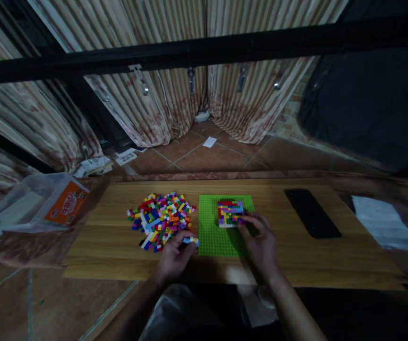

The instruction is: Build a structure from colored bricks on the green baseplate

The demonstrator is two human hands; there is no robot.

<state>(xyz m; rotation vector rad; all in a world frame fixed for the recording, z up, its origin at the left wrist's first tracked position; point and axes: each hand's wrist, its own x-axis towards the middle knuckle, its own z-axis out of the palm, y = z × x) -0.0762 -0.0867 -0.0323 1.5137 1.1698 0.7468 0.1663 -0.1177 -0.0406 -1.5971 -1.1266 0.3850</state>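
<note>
On one green baseplate (209, 232), one brick block (226, 212); right hand (261, 240) at it, grip unclear; left hand (174, 255) pinching small bricks (191, 240).

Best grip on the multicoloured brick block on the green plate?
Likely the left and right walls, from above: the squarish brick block stands proud of the green plate, which is bare to its left. The right hand is at the near-right corner.

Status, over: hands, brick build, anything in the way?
Left hand holds small bricks. Right hand at right side of brick build. Build on green baseplate. Brick pile left, black slab right, neither blocking build.
</note>
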